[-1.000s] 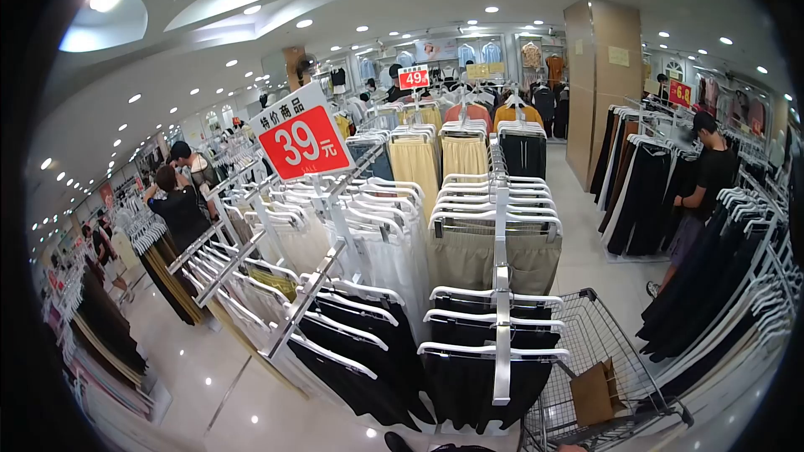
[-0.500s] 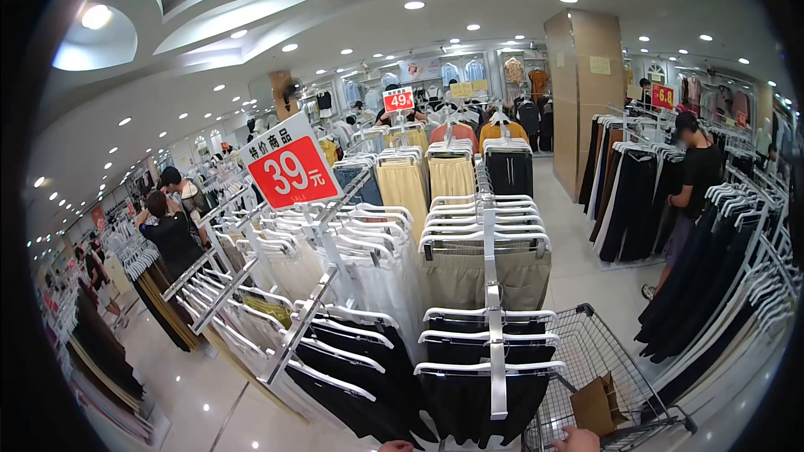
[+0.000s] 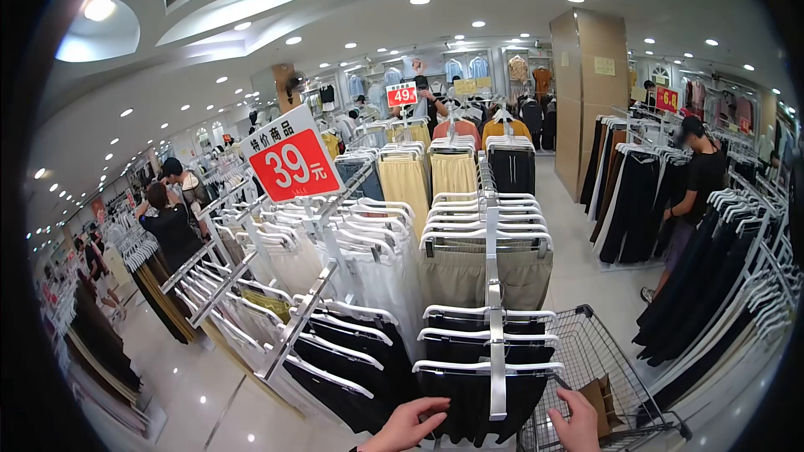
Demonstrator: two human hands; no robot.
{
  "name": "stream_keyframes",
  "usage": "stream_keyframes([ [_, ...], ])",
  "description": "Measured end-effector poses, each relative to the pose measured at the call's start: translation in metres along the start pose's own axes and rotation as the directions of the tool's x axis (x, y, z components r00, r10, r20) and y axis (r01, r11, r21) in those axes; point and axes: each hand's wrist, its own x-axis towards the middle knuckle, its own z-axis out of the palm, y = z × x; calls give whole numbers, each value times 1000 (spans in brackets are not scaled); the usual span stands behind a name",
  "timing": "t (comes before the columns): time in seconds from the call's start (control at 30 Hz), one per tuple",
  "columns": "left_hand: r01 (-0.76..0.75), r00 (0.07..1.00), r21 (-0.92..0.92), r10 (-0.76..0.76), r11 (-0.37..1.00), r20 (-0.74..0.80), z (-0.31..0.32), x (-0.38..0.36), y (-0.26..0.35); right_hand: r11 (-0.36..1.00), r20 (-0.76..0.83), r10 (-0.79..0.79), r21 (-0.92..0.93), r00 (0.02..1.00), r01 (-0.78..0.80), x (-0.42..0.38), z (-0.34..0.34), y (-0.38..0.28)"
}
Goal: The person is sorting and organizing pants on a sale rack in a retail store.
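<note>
My left hand (image 3: pixel 410 425) is at the lower left side of the black trousers (image 3: pixel 481 398) on the front rail, its fingers stretched toward the fabric and its thumb apart. On the other side of these trousers is my right hand (image 3: pixel 575 420), fingers slightly bent and spread from the thumb, overlapping the shopping cart in this view. Both hands are open, with nothing seen in them. The trousers hang from a white hanger (image 3: pixel 452 366) on a metal display arm (image 3: pixel 497 351). Khaki trousers (image 3: pixel 452 272) hang farther along it.
A wire shopping cart (image 3: pixel 586 326) with an open cardboard box (image 3: pixel 596 398) stands right of the rack. Black trousers (image 3: pixel 335 381) hang on the neighbouring arm, below a red-and-white price sign (image 3: pixel 293 163). A person (image 3: pixel 702 172) stands by the right-hand racks.
Both hands have risen from the bottom edge, coming up on either side of the black trousers. At the back, a person with a raised arm has come into view beside the farther price sign.
</note>
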Motion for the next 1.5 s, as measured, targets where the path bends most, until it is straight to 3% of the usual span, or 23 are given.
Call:
stream_keyframes([
  [0.03, 2, 1000, 24, -2, 1000, 25, -5, 13, 10, 999, -14, -33, 10, 999, 33, 3, -4, -6],
  [0.17, -408, 912, 147, 397, 901, 100, 4, 36, 50, 980, -39, 49, 193, 998, -41, 28, 1, -4],
  [0.37, -573, 820, 277, 534, 772, 206, 39, 54, 76, 972, -36, -119, 201, 992, 123, 47, -5, -25],
  [0.5, -568, 822, 317, 505, 759, 263, 60, 62, 51, 972, -3, -171, 161, 985, 170, 53, -4, -22],
  [0.7, -577, 814, 316, 561, 753, 149, 68, 66, 40, 965, 15, -202, 172, 979, 196, 78, -5, -28],
  [0.83, -584, 801, 325, 593, 744, 81, 74, 67, 37, 939, -25, -303, 163, 953, 303, 104, 14, -17],
  [1.0, -602, 769, 331, 639, 727, -7, 83, 69, 28, 953, -5, -293, 80, 956, 292, 146, 38, -14],
  [1.23, -615, 729, 381, 682, 691, -60, 87, 74, 29, 932, 127, -312, -153, 942, 329, 185, 70, 0],
  [1.33, -618, 723, 386, 688, 685, -63, 86, 75, 30, 937, 301, -241, -178, 923, 302, 192, 89, 19],
  [1.47, -618, 714, 400, 696, 676, -74, 88, 79, 27, 934, 327, -207, -213, 922, 286, 200, 102, 23],
  [1.5, -620, 710, 408, 700, 670, -72, 89, 79, 27, 919, 264, -258, -229, 929, 320, 206, 105, 24],
])
